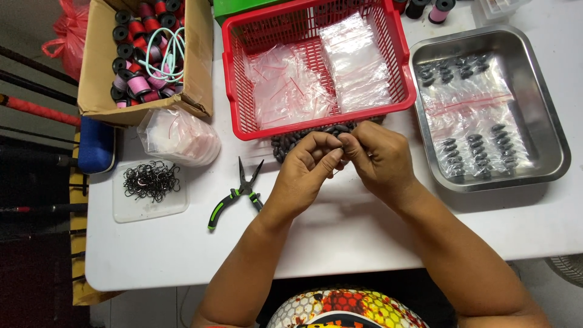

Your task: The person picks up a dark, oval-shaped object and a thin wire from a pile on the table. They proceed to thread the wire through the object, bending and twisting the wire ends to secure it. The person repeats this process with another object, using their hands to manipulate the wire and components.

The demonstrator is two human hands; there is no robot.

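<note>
Left hand (306, 167) and right hand (379, 159) are meeting over the white desk (340, 237), fingers pinching closed on a small dark sinker-like piece (337, 147); exactly what is between them is hard to tell. Done: filled clear zip bags lying in the steel tray (549, 121). Left: pile of dark oval weights (291, 141), empty bags in the red plastic basket (234, 79)

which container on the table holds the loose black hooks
The shallow clear plastic tray at the left edge, beside the pliers; the red basket and steel pan hold plastic bags.
</note>
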